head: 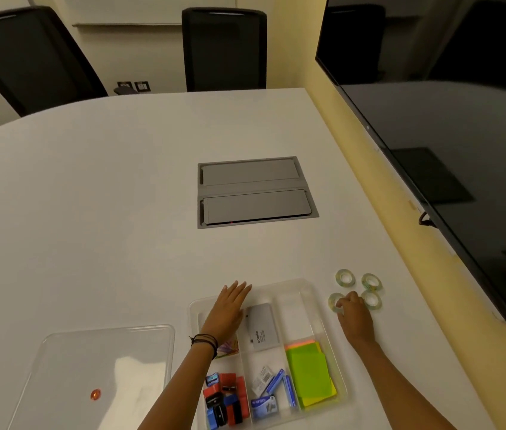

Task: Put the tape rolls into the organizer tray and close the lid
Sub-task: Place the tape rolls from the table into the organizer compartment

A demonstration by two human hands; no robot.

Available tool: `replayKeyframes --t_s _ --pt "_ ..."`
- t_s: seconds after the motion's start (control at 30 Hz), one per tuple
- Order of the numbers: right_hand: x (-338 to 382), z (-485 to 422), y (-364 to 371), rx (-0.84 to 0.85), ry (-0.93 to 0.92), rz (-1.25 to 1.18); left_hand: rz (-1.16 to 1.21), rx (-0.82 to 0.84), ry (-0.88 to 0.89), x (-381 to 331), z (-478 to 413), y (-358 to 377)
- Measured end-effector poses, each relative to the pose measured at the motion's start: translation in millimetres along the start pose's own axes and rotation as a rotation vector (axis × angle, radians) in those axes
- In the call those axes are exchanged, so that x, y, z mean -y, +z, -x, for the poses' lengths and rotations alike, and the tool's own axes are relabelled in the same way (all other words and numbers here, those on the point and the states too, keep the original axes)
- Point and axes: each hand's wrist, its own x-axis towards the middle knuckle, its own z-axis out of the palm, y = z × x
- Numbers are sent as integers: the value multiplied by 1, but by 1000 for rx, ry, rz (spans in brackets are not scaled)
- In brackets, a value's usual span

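A clear organizer tray (310, 288) with several compartments lies on the white table near me. Its clear lid (59, 346) rests flat on the table to the left, apart from the tray. Several small clear tape rolls lie on the table right of the tray: one at the far left (345, 278), one at the far right (371, 281), one nearer (372, 300). My right hand (354, 315) has its fingers closed around the nearest-left tape roll (334, 301). My left hand (228, 308) lies flat, fingers spread, over the tray's far-left compartment, holding nothing.
The tray holds a grey card (261, 327), green sticky notes (309, 377), red, blue and black sharpeners (224, 398) and staple boxes (272, 389). A grey cable hatch (255, 192) sits mid-table. A large dark screen (462, 135) hangs on the right wall; chairs (224, 48) stand beyond.
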Motion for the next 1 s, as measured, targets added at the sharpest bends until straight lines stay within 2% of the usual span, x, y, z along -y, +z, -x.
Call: replayKeyframes --t_s 0.2,0.43,0.53,0.63,0.8,1.0 --pt "2 7 4 -28 7 51 -51 -25 -31 7 11 -3" --pt "17 10 -13 -146 6 -171 -49 -19 -76 5 19 -1" --pt "28 12 -23 -230 -62 -326 -32 -3 -83 3 18 -4" --pt "43 14 -32 -268 -222 -425 -11 11 -75 3 17 -6" --pt "68 22 -33 -218 -438 -366 16 43 -54 6 15 -8" --pt "81 28 -11 -15 -470 -127 26 43 -12 11 13 -7"
